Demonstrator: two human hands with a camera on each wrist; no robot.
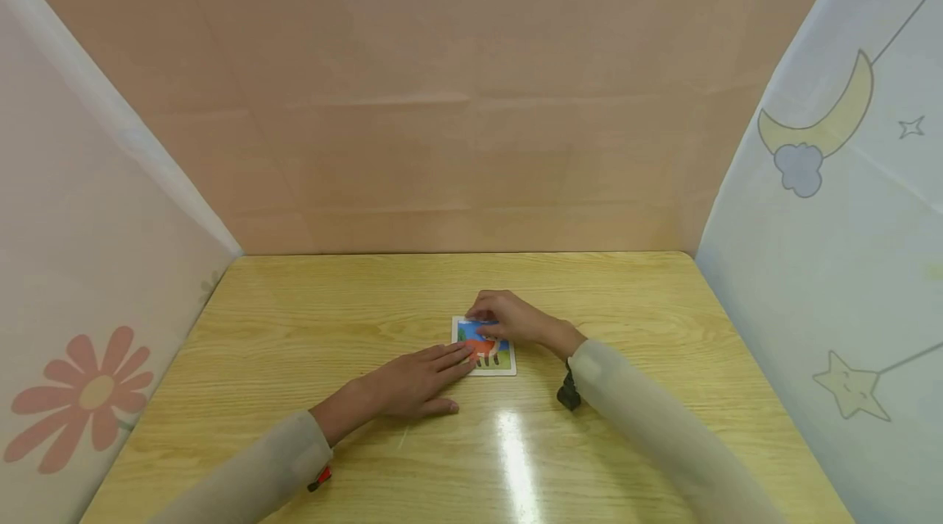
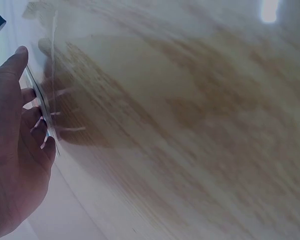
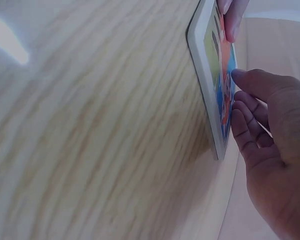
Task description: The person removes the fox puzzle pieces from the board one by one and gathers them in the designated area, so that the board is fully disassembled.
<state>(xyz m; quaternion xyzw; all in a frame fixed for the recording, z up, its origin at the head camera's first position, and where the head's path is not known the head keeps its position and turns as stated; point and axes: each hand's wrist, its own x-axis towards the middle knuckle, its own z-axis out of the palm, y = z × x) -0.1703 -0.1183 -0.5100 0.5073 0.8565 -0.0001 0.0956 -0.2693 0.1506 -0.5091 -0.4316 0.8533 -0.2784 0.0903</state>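
Observation:
A flat rectangular picture board (image 1: pixel 504 362) lies on the table, with a white border and an orange, striped-legged animal on blue and green. My left hand (image 1: pixel 420 381) lies palm down, its outstretched fingers resting on the board's left part and its thumb on the tabletop. Over the upper right part of the board is my right hand (image 1: pixel 512 318), fingers bent loosely. In the right wrist view, the right thumb (image 3: pixel 255 82) and fingertips touch or nearly touch the picture, with a gap between them. I see nothing held there. The left wrist view shows the board edge-on beneath the left hand (image 2: pixel 20 130).
The wood-grain table (image 1: pixel 331 303) carries a bright light reflection near the front. A plain tan sheet (image 1: pixel 471 98) stands behind it. Patterned white sheets stand at the left (image 1: pixel 74 221) and right (image 1: pixel 810 262). Black wrist gear (image 1: pixel 569 391) hangs below the right cuff.

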